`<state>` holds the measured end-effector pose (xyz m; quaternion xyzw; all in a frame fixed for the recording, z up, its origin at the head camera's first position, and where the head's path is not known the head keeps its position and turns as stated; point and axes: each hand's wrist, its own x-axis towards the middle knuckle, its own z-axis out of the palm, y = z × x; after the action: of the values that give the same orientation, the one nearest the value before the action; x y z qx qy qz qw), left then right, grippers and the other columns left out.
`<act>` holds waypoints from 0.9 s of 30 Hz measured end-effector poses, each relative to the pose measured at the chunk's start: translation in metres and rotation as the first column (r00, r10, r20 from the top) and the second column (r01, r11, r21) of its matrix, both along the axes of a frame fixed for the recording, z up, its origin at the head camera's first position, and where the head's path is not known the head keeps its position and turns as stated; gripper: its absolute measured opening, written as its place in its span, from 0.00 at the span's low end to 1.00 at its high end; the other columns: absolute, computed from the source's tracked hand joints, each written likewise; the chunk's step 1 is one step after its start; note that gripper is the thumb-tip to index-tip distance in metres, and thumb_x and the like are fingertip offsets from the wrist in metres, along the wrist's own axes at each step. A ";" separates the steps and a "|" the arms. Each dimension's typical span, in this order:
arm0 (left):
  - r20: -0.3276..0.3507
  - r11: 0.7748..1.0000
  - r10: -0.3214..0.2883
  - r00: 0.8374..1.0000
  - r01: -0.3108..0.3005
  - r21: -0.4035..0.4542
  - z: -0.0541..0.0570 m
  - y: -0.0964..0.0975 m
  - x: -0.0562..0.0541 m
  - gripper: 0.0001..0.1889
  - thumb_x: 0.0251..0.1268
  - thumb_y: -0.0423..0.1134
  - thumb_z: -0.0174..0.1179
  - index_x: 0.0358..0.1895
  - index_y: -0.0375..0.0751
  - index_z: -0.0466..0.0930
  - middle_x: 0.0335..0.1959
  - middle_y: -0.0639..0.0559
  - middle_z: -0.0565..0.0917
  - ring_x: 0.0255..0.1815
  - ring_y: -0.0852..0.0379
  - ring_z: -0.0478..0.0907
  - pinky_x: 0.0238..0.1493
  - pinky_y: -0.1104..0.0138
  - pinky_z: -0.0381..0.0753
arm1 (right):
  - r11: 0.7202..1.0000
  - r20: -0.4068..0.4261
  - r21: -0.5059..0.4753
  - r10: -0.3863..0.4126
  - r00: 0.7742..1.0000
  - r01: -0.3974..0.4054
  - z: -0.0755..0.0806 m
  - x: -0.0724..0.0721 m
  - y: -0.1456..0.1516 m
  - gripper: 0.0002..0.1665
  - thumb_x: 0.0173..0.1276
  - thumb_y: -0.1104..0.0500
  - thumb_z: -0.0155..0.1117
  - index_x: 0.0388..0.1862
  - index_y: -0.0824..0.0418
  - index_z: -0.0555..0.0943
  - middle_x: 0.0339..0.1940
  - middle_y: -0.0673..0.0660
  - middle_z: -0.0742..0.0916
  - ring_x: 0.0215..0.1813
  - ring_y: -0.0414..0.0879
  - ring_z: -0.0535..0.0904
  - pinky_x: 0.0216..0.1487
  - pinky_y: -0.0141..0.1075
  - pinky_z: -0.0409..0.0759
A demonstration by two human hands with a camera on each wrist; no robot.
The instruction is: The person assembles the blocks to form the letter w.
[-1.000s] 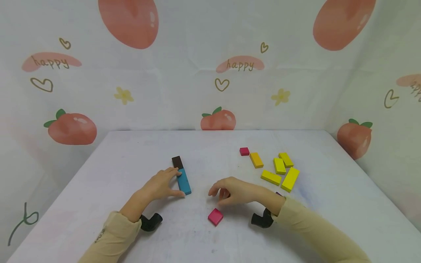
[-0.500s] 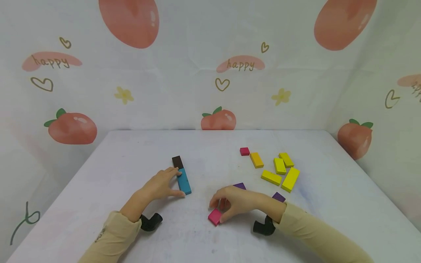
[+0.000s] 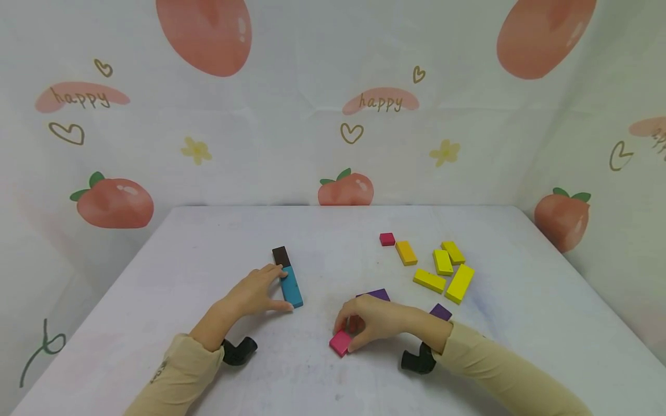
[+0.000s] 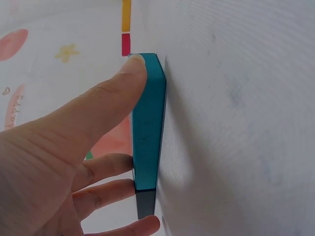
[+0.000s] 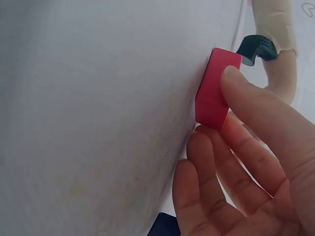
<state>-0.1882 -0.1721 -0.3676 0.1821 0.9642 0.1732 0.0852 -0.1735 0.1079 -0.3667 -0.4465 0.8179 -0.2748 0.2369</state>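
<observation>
On the left of the table a blue block (image 3: 292,290) lies end to end with a short black block (image 3: 280,256). My left hand (image 3: 252,293) holds the blue block, thumb at its near end and fingers along its side toward the black one. In the left wrist view, the thumb presses a corner of the blue block (image 4: 149,128). Closer to me, my right hand (image 3: 377,319) pinches a small pink block (image 3: 340,343). The right wrist view has the thumb on one face of the pink block (image 5: 212,93), with fingertips at its other side.
Beyond the right hand lies a purple block (image 3: 381,294), partly hidden by it; another purple block (image 3: 440,312) sits beside the right wrist. Several yellow blocks (image 3: 460,283), an orange block (image 3: 406,253) and a red block (image 3: 387,239) lie farther back on the right.
My right hand has come down toward me onto the pink block and taken it between thumb and fingers, uncovering the purple blocks. My left hand stays on the blue block.
</observation>
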 end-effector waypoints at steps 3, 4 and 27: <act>0.001 1.000 0.001 1.000 -0.001 0.001 0.000 0.000 0.000 0.42 0.48 0.55 0.68 0.64 0.34 0.67 0.68 0.33 0.64 0.65 0.31 0.63 0.64 0.43 0.66 | 1.000 0.002 -0.001 -0.007 1.000 0.007 0.000 0.000 0.000 0.17 0.57 0.56 0.70 0.45 0.57 0.81 0.39 0.49 0.85 0.37 0.33 0.74 0.40 0.22 0.76; 0.001 1.000 0.001 1.000 -0.001 0.003 0.000 0.000 0.000 0.42 0.48 0.55 0.68 0.64 0.35 0.67 0.68 0.33 0.64 0.65 0.31 0.63 0.64 0.43 0.66 | 1.000 0.003 0.000 -0.011 1.000 0.011 0.001 0.000 0.000 0.16 0.57 0.56 0.70 0.45 0.57 0.81 0.39 0.49 0.85 0.37 0.33 0.74 0.40 0.22 0.76; -0.004 1.000 0.003 1.000 -0.003 -0.001 0.001 0.001 0.001 0.42 0.48 0.55 0.69 0.64 0.34 0.67 0.67 0.33 0.65 0.65 0.31 0.64 0.64 0.43 0.67 | 0.982 -0.009 -0.060 -0.179 0.984 0.178 -0.003 -0.003 -0.013 0.17 0.56 0.55 0.71 0.44 0.58 0.80 0.39 0.50 0.84 0.38 0.38 0.76 0.40 0.23 0.78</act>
<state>-0.1876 -0.1715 -0.3665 0.1809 0.9647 0.1722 0.0831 -0.1768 0.0952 -0.3702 -0.3801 0.8479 -0.3157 0.1921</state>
